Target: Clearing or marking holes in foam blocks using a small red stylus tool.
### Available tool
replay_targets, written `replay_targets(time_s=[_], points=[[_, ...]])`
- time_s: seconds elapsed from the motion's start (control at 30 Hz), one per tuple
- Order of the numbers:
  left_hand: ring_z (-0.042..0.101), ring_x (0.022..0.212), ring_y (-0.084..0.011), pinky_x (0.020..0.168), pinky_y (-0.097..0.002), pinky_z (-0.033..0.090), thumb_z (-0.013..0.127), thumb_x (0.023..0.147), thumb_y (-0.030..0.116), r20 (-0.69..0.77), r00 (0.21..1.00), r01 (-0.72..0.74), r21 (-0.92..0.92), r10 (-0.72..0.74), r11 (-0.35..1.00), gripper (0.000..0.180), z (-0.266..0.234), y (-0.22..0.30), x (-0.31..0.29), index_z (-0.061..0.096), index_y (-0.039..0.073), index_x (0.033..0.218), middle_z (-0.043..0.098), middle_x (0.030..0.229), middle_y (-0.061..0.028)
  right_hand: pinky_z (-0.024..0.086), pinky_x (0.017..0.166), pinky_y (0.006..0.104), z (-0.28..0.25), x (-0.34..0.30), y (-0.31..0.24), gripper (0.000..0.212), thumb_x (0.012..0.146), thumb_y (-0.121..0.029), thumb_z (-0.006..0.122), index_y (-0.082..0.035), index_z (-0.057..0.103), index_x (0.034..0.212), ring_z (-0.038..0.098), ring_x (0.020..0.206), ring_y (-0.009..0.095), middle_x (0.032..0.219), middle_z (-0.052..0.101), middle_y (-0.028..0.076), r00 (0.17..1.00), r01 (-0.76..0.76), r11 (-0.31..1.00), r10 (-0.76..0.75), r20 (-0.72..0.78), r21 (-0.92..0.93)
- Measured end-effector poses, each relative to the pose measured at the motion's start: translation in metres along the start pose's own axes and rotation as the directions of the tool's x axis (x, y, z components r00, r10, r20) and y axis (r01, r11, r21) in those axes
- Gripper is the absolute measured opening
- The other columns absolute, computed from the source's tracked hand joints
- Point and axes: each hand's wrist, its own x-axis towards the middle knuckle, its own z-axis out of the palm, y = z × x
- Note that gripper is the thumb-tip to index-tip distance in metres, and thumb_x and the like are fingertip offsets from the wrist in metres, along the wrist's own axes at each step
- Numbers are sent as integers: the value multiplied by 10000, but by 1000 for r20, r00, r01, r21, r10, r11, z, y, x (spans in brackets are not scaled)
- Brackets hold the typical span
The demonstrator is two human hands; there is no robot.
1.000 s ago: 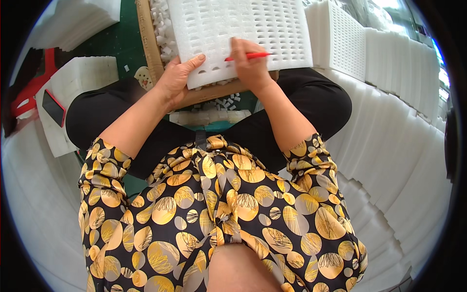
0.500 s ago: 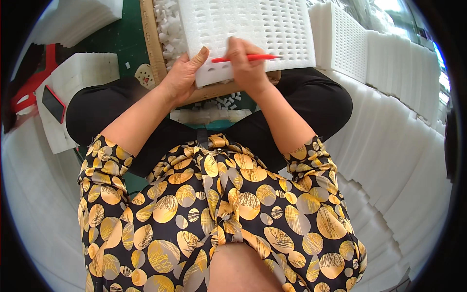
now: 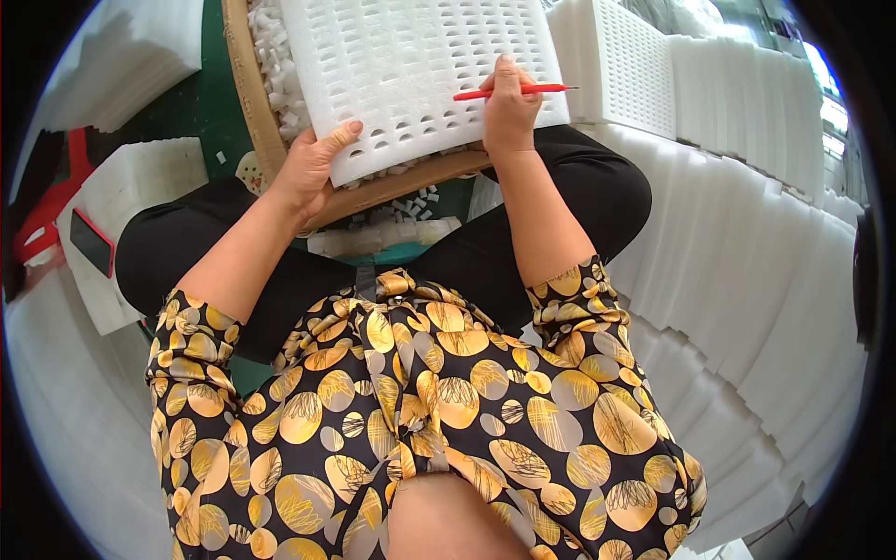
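A white foam sheet point(image 3: 392, 84) with rows of slots rests tilted over a cardboard box point(image 3: 411, 177). My left hand point(image 3: 308, 173) grips its near left corner, thumb on top and fingers hidden beneath. In my right hand point(image 3: 511, 117) is a red pen-like tool point(image 3: 471, 95) with a thin pointed tip, held closed between thumb and fingers above the sheet's near right part. The tip points right, toward the sheet's right edge. Several slots along the near edge show as dark openings; many farther left look white and filled.
Small white foam bits point(image 3: 273, 65) fill the box's left side, and more point(image 3: 411, 201) lie in front of it. At left, a red-edged phone point(image 3: 91, 243) lies on a foam block point(image 3: 159, 177). Stacked foam sheets point(image 3: 747, 103) stand at right, one with slots point(image 3: 635, 70).
My right hand has moved right across the sheet with the red tool. More dark openings show in the near rows. My left hand still holds the corner; the whole view has shifted.
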Motion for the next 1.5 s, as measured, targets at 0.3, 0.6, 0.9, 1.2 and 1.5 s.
replay_targets(time_s=[0.3, 0.6, 0.9, 1.2, 1.5], points=[[670, 838, -243, 726, -278, 572, 680, 824, 63, -23, 1000, -10, -27, 10, 1000, 352, -4, -7, 0, 534, -57, 1121, 648, 1013, -184, 367, 493, 225, 3, 2, 31, 412, 936, -205, 514, -63, 479, 551, 382, 490, 96, 528, 453, -5, 844, 534, 564, -311, 438, -630], [663, 837, -220, 727, -276, 567, 673, 826, 50, -25, 999, -23, 3, 23, 1000, 327, -2, -14, 3, 543, -35, 1114, 651, 992, -165, 353, 468, 223, 15, -8, 31, 435, 931, -223, 518, -72, 436, 532, 358, 468, 94, 492, 417, -24, 849, 504, 690, -287, 443, -520], [658, 854, -219, 739, -280, 566, 662, 830, 41, -10, 1000, -27, -19, 27, 999, 324, 2, -10, -2, 537, -28, 1121, 646, 1006, -163, 348, 487, 198, 19, -10, 30, 432, 935, -230, 513, -76, 437, 538, 358, 469, 90, 499, 410, -30, 793, 609, 574, -422, 440, -547], [650, 881, -211, 778, -274, 548, 651, 832, 37, 40, 998, -43, 4, 43, 999, 368, 2, -10, -1, 514, -28, 1166, 638, 1045, -159, 361, 474, 232, 20, -15, 21, 379, 906, -172, 537, -77, 468, 545, 364, 448, 126, 492, 447, -12, 871, 440, 865, -346, 349, -242], [640, 908, -210, 810, -276, 524, 662, 797, -12, 75, 996, -46, 52, 42, 998, 402, 1, -9, -1, 520, -19, 1173, 632, 1071, -147, 384, 491, 267, 27, -25, 14, 346, 877, -140, 556, -73, 486, 545, 385, 432, 163, 492, 481, -6, 916, 215, 974, -174, 362, -77]])
